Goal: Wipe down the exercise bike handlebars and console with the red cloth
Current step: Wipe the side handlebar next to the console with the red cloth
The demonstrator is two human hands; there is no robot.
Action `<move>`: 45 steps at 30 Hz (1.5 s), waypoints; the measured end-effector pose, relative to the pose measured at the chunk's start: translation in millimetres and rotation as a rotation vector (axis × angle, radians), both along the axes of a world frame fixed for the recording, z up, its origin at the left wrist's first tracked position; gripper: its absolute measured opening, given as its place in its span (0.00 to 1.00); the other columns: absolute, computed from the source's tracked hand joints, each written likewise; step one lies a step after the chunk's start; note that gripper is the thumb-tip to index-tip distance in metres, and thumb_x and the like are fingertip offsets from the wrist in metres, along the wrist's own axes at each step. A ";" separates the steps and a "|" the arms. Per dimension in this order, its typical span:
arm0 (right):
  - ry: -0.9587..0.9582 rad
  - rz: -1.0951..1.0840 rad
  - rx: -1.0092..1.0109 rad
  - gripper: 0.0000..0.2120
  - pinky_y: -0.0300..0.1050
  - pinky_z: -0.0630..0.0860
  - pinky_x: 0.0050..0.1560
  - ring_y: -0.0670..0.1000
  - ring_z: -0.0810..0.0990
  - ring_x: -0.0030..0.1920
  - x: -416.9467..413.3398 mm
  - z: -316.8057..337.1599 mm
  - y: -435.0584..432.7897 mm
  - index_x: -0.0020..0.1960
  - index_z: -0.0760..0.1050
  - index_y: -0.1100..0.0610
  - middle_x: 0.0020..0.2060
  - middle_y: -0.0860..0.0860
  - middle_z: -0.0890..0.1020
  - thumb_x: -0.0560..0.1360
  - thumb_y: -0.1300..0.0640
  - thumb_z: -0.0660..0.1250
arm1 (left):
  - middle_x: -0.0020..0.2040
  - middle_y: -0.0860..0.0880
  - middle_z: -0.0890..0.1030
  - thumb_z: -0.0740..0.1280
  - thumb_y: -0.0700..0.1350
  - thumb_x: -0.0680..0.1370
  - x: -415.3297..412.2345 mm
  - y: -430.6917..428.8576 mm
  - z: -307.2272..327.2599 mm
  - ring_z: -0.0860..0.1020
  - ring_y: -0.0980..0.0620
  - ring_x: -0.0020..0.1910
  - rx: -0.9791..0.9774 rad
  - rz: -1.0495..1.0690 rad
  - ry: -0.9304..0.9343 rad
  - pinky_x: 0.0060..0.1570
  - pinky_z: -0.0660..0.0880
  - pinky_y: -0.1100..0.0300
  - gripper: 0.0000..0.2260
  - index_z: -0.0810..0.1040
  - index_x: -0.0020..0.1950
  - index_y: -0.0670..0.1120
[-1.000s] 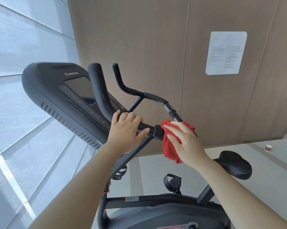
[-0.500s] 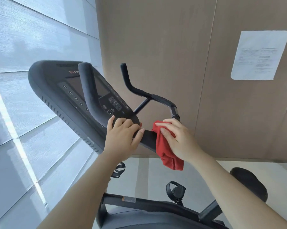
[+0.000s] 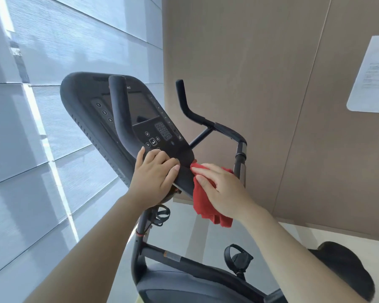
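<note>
The black console (image 3: 138, 110) of the exercise bike tilts toward me, its dark screen and keypad showing. A black left handlebar horn (image 3: 119, 110) rises in front of it and a right horn (image 3: 185, 103) stands further back. My left hand (image 3: 155, 173) grips the handlebar at the console's lower edge. My right hand (image 3: 221, 190) presses the red cloth (image 3: 203, 204) against the bar just below the console's bottom corner; the cloth hangs down under my palm.
A window wall with grey blinds (image 3: 53, 106) fills the left. Brown wall panels (image 3: 260, 95) stand behind the bike, with a white paper notice (image 3: 372, 75) at the right. The black saddle (image 3: 345, 265) and a pedal strap (image 3: 238, 256) lie lower right.
My right hand has slid the red cloth leftward along the handlebar toward the console's bottom corner. My view has swung left, bringing the console nearer the centre. The left hand keeps its grip.
</note>
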State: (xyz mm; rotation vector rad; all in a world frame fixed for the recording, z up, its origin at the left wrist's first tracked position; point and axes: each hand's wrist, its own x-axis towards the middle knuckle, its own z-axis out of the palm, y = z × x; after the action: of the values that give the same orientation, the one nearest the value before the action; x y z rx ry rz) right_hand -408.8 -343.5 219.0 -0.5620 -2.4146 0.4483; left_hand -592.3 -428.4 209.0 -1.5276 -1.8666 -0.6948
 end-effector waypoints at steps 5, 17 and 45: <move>0.019 0.001 0.006 0.20 0.46 0.67 0.66 0.44 0.64 0.68 15.4 -18.1 8.1 0.71 0.63 0.44 0.70 0.41 0.66 0.80 0.45 0.50 | 0.45 0.52 0.73 0.46 0.52 0.80 3.9 -1.1 -0.7 0.69 0.48 0.57 -0.031 0.018 -0.023 0.68 0.50 0.45 0.20 0.77 0.49 0.50; 0.104 -0.037 -0.173 0.17 0.42 0.64 0.67 0.41 0.68 0.65 13.6 -15.8 7.3 0.67 0.68 0.44 0.65 0.39 0.71 0.79 0.48 0.58 | 0.45 0.53 0.72 0.45 0.51 0.80 -2.7 -1.6 -0.4 0.66 0.51 0.56 -0.050 -0.001 0.012 0.67 0.45 0.49 0.19 0.75 0.48 0.50; 0.108 -0.287 -0.098 0.12 0.39 0.67 0.53 0.48 0.76 0.55 -3.8 -7.9 1.5 0.56 0.77 0.49 0.53 0.45 0.80 0.79 0.50 0.57 | 0.43 0.53 0.75 0.48 0.54 0.79 -11.1 -4.4 -0.3 0.69 0.49 0.55 0.003 -0.117 -0.022 0.68 0.48 0.47 0.18 0.73 0.45 0.47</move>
State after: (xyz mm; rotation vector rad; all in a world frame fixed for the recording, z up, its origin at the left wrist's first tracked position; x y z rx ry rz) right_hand -412.5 -342.0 211.1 -0.8896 -2.1743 0.4616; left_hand -603.5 -432.8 208.7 -1.6437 -1.8021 -0.7693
